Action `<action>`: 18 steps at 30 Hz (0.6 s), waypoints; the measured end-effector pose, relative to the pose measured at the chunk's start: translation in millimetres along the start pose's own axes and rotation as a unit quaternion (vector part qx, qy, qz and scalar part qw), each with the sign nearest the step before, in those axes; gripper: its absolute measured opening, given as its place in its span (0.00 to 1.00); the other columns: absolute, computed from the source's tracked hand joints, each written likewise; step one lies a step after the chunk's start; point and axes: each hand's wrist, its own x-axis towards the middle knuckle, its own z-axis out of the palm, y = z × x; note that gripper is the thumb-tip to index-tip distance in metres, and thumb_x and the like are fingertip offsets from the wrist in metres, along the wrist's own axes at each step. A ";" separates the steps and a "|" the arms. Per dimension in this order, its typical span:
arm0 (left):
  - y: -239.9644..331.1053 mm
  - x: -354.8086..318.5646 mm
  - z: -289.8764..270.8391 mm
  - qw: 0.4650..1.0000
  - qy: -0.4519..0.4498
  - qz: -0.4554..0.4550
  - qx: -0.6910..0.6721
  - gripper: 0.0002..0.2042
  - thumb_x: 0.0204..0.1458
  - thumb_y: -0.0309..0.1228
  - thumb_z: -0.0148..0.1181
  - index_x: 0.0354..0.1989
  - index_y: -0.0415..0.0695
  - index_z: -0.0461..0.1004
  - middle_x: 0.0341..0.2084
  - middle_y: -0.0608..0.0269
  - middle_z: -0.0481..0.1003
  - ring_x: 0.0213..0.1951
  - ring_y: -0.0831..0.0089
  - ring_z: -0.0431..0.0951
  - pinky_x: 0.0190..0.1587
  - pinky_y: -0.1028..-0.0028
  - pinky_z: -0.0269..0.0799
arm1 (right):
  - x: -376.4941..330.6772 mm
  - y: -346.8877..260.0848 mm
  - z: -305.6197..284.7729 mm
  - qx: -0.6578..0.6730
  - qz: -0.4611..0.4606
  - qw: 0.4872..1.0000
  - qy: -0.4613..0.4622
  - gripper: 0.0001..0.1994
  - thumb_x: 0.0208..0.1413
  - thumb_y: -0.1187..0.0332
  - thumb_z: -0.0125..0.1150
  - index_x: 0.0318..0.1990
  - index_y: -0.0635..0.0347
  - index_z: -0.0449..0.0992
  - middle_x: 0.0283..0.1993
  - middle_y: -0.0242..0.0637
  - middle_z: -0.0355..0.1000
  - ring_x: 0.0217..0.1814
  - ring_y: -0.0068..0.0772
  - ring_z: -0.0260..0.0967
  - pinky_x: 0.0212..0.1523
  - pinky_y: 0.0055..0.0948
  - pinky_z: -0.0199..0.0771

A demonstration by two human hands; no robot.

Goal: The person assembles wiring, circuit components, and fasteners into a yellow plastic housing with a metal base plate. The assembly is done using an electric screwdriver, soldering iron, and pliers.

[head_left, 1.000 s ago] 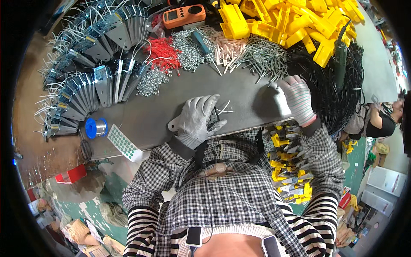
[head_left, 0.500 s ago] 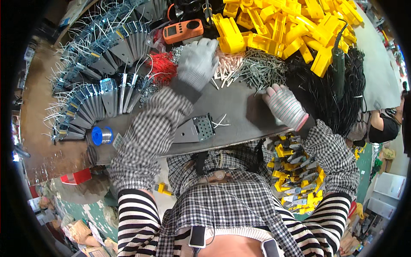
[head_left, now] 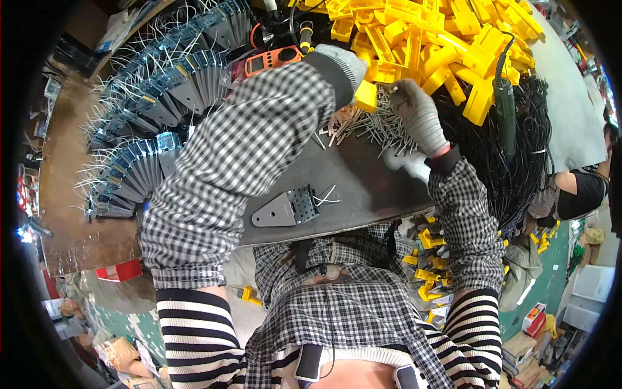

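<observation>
One yellow plastic shell (head_left: 366, 97) shows just beside the nearer, gray-gloved left hand (head_left: 348, 66), whose grip is hidden; the striped-gloved right hand (head_left: 418, 115) curls on the shell's right, its grip unclear.

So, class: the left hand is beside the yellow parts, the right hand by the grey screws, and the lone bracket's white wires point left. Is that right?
Not quite: the head view shows the white wires on the lone bracket pointing right. The left hand is beside the yellow parts and the right hand by the grey screws.
</observation>
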 end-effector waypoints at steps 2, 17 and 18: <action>3.1 -19.2 -7.6 0.994 0.006 0.008 -0.107 0.32 0.46 0.55 0.64 0.54 0.45 0.69 0.46 0.53 0.77 0.49 0.59 0.77 0.51 0.61 0.73 | 3.2 17.0 0.4 0.129 0.051 0.990 0.022 0.08 0.58 0.69 0.59 0.40 0.63 0.73 0.29 0.39 0.72 0.31 0.30 0.68 0.35 0.31 0.69; 66.1 -169.7 127.7 0.480 0.250 -0.059 -0.839 0.27 0.39 0.20 0.72 0.51 0.41 0.70 0.46 0.63 0.70 0.50 0.73 0.72 0.54 0.76 0.70 | -48.4 -109.5 12.9 0.452 0.207 0.868 -0.023 0.07 0.62 0.65 0.57 0.41 0.59 0.73 0.26 0.23 0.66 0.24 0.11 0.60 0.25 0.14 0.60; 62.9 -173.1 111.4 0.174 0.151 -0.125 -0.965 0.24 0.39 0.16 0.69 0.48 0.41 0.72 0.43 0.63 0.69 0.48 0.74 0.71 0.47 0.82 0.72 | -49.8 -112.5 14.5 0.450 0.206 0.868 -0.026 0.07 0.62 0.65 0.57 0.41 0.59 0.73 0.26 0.23 0.66 0.24 0.11 0.60 0.25 0.14 0.60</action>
